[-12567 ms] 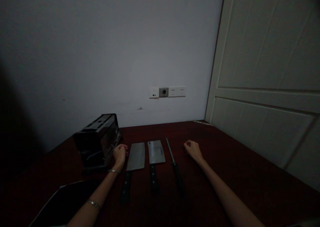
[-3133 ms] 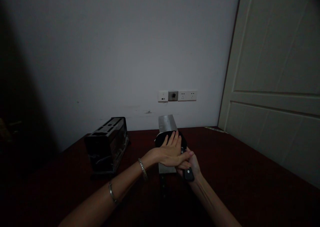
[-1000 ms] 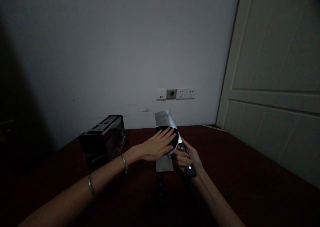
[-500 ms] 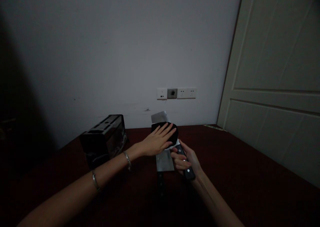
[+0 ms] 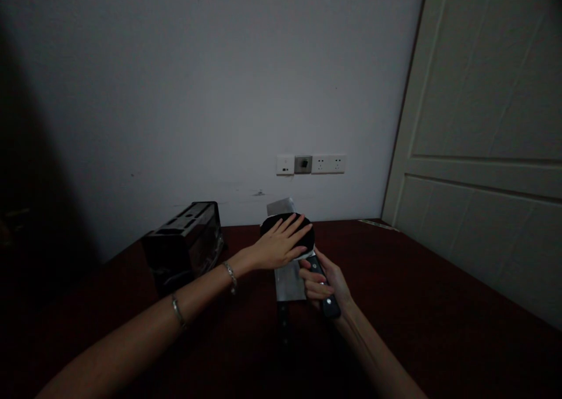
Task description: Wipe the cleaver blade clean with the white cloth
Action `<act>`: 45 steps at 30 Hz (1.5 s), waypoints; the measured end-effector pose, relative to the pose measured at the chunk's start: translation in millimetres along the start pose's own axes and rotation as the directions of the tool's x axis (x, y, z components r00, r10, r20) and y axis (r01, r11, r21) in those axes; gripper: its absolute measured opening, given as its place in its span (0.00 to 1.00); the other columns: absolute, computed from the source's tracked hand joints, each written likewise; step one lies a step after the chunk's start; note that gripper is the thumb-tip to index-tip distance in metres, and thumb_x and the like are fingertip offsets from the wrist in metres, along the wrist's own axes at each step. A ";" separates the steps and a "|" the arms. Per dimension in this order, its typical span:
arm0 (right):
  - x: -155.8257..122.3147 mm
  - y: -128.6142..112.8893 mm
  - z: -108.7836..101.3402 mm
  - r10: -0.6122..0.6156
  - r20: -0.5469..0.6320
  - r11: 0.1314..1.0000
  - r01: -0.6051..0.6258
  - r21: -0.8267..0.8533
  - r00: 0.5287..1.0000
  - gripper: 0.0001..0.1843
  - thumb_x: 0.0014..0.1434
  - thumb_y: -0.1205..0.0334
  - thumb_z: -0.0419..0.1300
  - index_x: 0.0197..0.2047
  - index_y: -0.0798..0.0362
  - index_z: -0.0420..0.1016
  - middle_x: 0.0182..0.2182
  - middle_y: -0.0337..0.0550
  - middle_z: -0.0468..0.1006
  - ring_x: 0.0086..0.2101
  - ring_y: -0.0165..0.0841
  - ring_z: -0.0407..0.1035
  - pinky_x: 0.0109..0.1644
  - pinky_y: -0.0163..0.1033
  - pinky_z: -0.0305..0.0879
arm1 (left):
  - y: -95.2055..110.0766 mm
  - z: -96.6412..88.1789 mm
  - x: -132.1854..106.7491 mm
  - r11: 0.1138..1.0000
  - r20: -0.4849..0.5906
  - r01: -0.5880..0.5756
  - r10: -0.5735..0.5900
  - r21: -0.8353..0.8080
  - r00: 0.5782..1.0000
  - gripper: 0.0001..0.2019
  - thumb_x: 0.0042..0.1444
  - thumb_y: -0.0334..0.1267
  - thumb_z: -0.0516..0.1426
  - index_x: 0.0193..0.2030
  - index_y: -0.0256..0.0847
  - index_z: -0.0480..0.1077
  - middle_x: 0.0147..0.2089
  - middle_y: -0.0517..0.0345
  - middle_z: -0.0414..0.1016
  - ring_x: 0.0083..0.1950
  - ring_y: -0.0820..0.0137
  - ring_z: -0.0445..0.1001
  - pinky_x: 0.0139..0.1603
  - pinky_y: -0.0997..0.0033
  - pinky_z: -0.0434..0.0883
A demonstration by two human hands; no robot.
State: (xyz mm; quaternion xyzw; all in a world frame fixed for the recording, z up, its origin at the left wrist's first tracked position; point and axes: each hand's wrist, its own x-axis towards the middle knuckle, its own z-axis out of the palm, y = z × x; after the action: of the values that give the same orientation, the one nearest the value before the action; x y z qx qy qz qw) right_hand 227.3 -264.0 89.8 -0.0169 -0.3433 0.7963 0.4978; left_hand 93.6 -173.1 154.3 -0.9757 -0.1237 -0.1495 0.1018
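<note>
A black cloth or pad with a whitish edge lies over a blade, and my left hand rests flat on it with fingers spread. My right hand is wrapped around the dark riveted handle of a kitchen knife, whose blade runs up under the black pad. Below it, a cleaver lies on the table, its dark handle towards me. Past the pad a square metal blade end sticks out; I cannot tell which knife it belongs to.
On the left of the dark red table stands a black knife-block-like holder with slots on top. Wall sockets sit on the wall behind. A pale panelled door or cabinet is at the right. A thin flat strip lies at the back edge.
My left hand and the black pad have shifted very slightly; more of the pad shows at its left side. My right hand keeps its grip on the knife handle.
</note>
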 end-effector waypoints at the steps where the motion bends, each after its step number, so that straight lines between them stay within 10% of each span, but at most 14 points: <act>1: 0.3 0.6 -0.7 -0.004 -0.005 1.000 0.004 -0.001 1.000 0.24 0.62 0.49 0.40 0.28 0.58 0.64 0.12 0.26 0.54 0.08 0.15 0.35 0.09 0.21 0.38 | -0.4 0.1 0.5 1.000 0.003 -0.003 0.003 -0.002 1.000 0.28 0.61 0.51 0.34 0.65 0.45 0.34 0.68 0.55 0.28 0.67 0.65 0.26 0.64 0.57 0.40; 45: 1.9 4.0 -0.7 0.044 0.078 0.995 -0.051 0.085 0.996 0.20 0.61 0.51 0.44 0.30 0.60 0.64 0.14 0.29 0.58 0.09 0.15 0.41 0.10 0.21 0.39 | -76.4 0.0 31.7 0.981 0.098 0.168 -0.159 -0.093 0.982 0.30 0.60 0.50 0.33 0.66 0.40 0.31 0.68 0.50 0.26 0.67 0.61 0.29 0.62 0.55 0.40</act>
State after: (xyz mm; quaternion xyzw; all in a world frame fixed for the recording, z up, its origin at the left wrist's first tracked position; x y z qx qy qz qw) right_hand 223.5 -263.2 87.6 0.0270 -0.3268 0.8220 0.4655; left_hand 102.1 -93.9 176.7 -0.9718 -0.2004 -0.1193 0.0339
